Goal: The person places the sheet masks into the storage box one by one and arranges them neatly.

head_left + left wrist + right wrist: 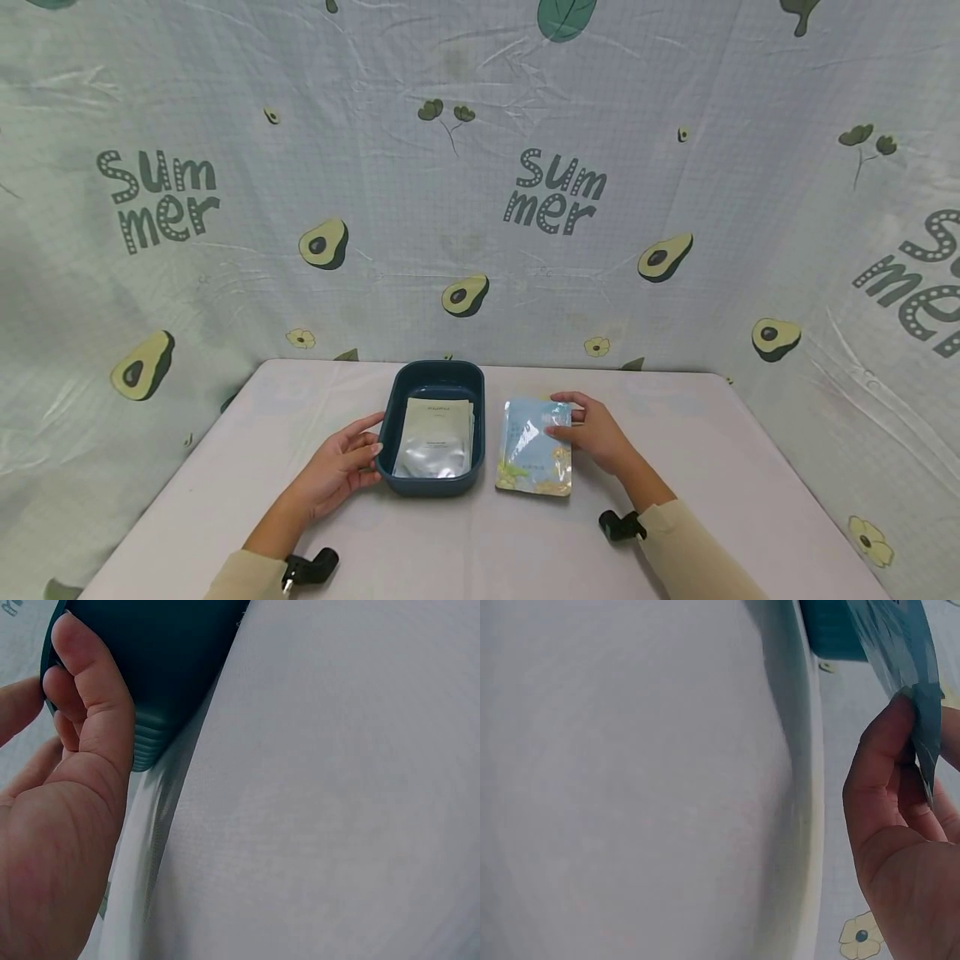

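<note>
In the head view, a dark blue rectangular bin [480, 417] stands on the table, with silver-and-cream sachets [435, 437] stacked flat inside. My left hand [347, 467] is at its left wall, thumb and fingers holding near the rim. The left wrist view shows the left thumb [94, 682] against the bin's teal-looking outer side [172, 660]. To the right of the bin, a shiny light blue sachet [534, 446] with yellow-green print faces up. My right hand [596, 433] pinches its right edge, thumb on the front and fingers behind; the right wrist view shows this sachet [927, 712] edge-on between them.
A pale cloth covers the table [480, 550]. Behind and at the sides hangs a white curtain [390, 192] with avocado and lettering prints. Black wrist devices [311, 568] sit at both cuffs.
</note>
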`<action>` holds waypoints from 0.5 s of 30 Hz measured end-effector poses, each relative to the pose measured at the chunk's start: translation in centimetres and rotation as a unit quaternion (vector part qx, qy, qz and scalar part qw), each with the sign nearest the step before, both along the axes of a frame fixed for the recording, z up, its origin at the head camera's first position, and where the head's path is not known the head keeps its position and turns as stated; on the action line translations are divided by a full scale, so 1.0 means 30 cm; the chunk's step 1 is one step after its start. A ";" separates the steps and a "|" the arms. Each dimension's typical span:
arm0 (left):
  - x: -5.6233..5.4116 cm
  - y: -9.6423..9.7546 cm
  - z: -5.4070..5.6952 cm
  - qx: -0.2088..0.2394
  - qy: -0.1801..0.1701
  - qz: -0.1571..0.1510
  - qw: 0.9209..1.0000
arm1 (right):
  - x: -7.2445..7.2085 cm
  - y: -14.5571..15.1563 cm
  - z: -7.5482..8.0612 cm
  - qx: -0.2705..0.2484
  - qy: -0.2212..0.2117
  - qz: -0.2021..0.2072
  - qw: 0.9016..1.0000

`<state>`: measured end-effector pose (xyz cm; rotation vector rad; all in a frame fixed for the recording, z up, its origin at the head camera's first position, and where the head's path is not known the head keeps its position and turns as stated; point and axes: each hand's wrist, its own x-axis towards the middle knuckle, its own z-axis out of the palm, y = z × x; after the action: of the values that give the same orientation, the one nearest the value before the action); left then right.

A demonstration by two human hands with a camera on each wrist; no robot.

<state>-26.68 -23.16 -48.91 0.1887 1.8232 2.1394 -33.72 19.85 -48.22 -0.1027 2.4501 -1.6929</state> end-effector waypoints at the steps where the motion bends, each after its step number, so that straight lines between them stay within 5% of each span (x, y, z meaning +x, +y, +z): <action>1: 0.000 0.000 0.000 0.000 0.000 0.000 1.000 | 0.004 0.001 -0.001 -0.003 0.000 0.000 1.000; 15: 0.007 -0.001 0.006 -0.003 0.000 -0.001 1.000 | 0.056 0.008 0.007 -0.046 -0.005 0.013 0.999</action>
<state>-26.47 -23.19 -48.73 0.1885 1.8291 2.1313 -32.03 20.09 -48.03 -0.1376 2.3525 -1.7909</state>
